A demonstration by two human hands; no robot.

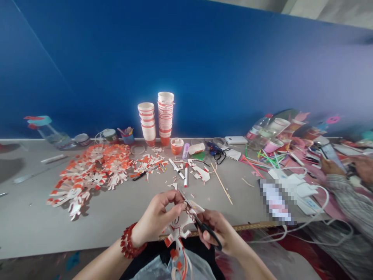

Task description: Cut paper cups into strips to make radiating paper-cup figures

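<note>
My left hand (pixel 159 213), with a red beaded bracelet (pixel 129 239) at the wrist, pinches a white paper-cup cutout (pixel 183 221) with drawn lines on it. Orange-and-white strips hang from the cutout towards my lap. My right hand (pixel 223 227) is closed around the black handles of a pair of scissors (pixel 210 232). The scissor blades lie across the upper part of the cutout, close to my left fingertips. Both hands are just above the table's front edge.
Many orange-and-white paper cutouts (pixel 97 165) cover the left side. Stacked paper cups (pixel 165 116) stand near the blue wall. Scraps (pixel 150 161), markers (pixel 185 175) and a wooden stick (pixel 222 184) lie ahead. At right are a power strip (pixel 307 204) with cables and another person's sleeve (pixel 346 194).
</note>
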